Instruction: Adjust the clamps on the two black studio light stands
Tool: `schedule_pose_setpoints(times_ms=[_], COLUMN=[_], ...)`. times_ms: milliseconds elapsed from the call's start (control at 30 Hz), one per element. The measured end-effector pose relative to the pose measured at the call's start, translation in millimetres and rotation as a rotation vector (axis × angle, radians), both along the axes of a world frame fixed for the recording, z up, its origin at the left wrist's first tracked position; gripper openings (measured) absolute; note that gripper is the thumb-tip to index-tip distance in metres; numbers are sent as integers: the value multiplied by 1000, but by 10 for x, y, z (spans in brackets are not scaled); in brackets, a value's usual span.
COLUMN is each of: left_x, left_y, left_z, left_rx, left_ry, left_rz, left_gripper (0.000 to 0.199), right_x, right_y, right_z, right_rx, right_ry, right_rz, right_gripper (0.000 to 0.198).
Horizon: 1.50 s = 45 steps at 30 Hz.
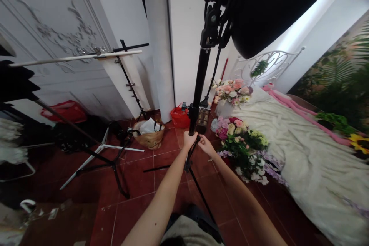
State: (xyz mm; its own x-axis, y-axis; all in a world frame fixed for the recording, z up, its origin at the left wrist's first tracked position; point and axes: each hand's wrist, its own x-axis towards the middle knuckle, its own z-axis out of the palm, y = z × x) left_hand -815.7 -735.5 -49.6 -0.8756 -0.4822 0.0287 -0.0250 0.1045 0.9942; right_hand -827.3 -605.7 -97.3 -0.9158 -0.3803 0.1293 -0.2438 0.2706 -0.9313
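A black light stand [201, 77] rises upright in front of me, with a large black studio light [259, 4] at its top. My left hand [190, 139] is wrapped around the pole below a collar with a clamp knob [184, 106]. Just to the right, my right hand [205, 145] has its fingers pinched at a small black knob [198, 138] on the stand, partly hidden by the fingers. A black cable [215, 73] hangs from the light alongside the pole. The stand's legs [201, 192] spread over the floor below my hands.
Artificial flowers [239, 134] stand close on the right, beside a bed with a pale cover [259, 111]. A woven basket [150, 138] and a red plastic bag [180, 118] lie behind the stand. At left, other stands with white legs [106, 147] and black legs [117, 173] spread across the red tiles.
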Motion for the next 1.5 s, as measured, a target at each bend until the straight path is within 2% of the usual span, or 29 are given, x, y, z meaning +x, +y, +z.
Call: schedule_pose_setpoints(times_ms=[200,500,600,767,900,1033,1133,1233,1367,1500], left_x=[13,34,42,57,52,45,41,39,51,70], left_y=[0,8,1,-12,-6,1,2,2,0,-3], left_z=[0,66,60,64,76,70,59,57,82,109], left_rx=[-2,6,12,24,32,26,22,30,57,88], left_ry=[-2,12,6,-3,-37,-49,-27,5,17,12], left_rz=[-16,-14,-29,-62,-74,-76,-64,-44,-59,-65], left_gripper=[18,15,16,17,19,20,21,21,21,22], right_x=[-54,-101,-60,47,94,83,67,81,146,195], right_y=[-33,-153,-160,-105,-46,-61,-115,-164,-243,-404], right_z=[265,296,241,196,285,406,509,675,1115,1722], right_rx=[-8,-24,-28,-145,-206,-205,-219,-208,-267,-198], right_ry=[-127,-389,-340,-217,-232,-232,-242,-214,92,368], right_rz=[83,9,-38,-170,-193,-194,-141,-147,-315,-253], right_gripper=[32,25,28,39,43,51,61,59,45,66])
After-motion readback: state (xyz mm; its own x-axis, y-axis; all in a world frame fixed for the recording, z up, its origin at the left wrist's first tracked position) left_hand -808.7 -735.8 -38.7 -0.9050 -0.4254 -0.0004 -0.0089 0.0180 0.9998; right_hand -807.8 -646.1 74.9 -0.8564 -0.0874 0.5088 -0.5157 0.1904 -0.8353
